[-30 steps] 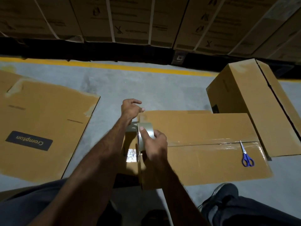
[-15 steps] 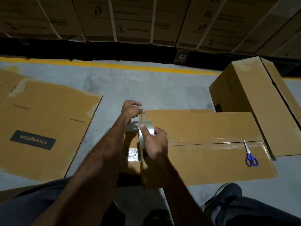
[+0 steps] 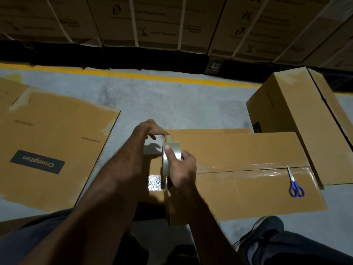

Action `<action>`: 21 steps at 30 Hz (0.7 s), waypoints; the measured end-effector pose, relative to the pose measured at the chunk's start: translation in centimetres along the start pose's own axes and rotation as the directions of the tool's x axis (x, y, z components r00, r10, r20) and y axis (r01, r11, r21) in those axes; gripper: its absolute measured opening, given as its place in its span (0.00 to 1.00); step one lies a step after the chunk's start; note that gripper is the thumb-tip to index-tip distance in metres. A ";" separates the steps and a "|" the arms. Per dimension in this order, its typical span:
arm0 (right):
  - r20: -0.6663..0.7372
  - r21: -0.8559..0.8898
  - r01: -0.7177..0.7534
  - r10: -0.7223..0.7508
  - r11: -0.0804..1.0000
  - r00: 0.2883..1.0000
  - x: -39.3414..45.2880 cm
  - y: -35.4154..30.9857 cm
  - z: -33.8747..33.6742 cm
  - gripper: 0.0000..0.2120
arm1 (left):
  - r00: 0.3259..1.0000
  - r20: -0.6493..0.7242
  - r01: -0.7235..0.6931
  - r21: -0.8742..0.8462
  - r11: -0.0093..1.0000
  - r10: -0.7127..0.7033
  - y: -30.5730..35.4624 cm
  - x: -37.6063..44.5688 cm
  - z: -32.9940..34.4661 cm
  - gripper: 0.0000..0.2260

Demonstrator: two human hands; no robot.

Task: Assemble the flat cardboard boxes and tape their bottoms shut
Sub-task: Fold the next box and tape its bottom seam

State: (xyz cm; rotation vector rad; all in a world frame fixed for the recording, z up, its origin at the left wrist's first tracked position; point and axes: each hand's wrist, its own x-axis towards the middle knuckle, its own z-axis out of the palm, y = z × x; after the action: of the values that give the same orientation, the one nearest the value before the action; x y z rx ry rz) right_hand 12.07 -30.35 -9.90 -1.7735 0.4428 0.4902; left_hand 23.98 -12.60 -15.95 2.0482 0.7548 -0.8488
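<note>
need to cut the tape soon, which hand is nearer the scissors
Right. The right hand grips the tape roll, with the scissors far off on its right; the left hand is farther left.

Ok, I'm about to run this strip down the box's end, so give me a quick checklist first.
1. Tape roll gripped by right hand: ok.
2. Tape end pinned at the box corner by left hand: ok.
3. Centre seam already taped: ok.
4. Scissors at hand, lying on the box: ok.
5. Strip straight and unwrinkled: cannot tell.
</note>
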 end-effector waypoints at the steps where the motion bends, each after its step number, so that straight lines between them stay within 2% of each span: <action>1: -0.003 -0.002 0.000 0.000 1.000 1.000 -0.2 0.0 0.2 0.35 | 1.000 0.003 0.010 0.011 1.000 -0.010 -0.7 0.4 0.1 0.21; 4: 0.009 -0.001 0.000 0.000 1.000 1.000 -0.2 0.4 0.5 0.41 | 0.997 -0.074 -0.027 -0.102 0.994 0.019 -2.1 1.4 1.1 0.15; 7: 0.036 -0.004 0.019 -0.019 1.000 0.999 -0.2 0.3 0.5 0.38 | 0.980 -0.177 -0.114 -0.136 0.984 0.089 -0.6 0.9 1.5 0.14; 10: 0.039 -0.011 -0.039 0.039 0.999 0.998 -0.3 0.7 0.6 0.50 | 0.976 -0.116 -0.202 -0.185 0.962 0.183 0.9 -1.2 1.2 0.17; 12: 0.033 -0.028 -0.046 0.047 0.999 0.998 -0.4 1.0 0.7 0.54 | 0.970 -0.072 -0.239 -0.088 0.967 0.233 1.0 -2.0 1.1 0.18; 14: 0.027 -0.050 -0.043 0.044 0.998 0.999 -1.0 0.4 0.4 0.51 | 0.957 -0.070 -0.284 -0.020 0.959 0.282 0.8 -2.4 1.3 0.16; 18: 0.023 -0.069 -0.008 0.010 0.998 1.000 -2.0 -0.7 -0.4 0.33 | 0.951 -0.124 -0.288 -0.009 0.958 0.285 0.5 -2.4 1.8 0.15; 21: 0.033 -0.066 0.000 0.002 0.998 0.999 -2.9 -0.9 -0.7 0.34 | 0.952 -0.155 -0.259 0.051 0.964 0.264 0.2 -1.6 1.9 0.17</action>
State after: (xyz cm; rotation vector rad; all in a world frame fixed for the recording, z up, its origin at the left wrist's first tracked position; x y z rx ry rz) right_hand 10.20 -30.69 -7.43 -1.8265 0.4082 0.5396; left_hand 22.55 -14.64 -15.57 2.2025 0.5401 -0.5531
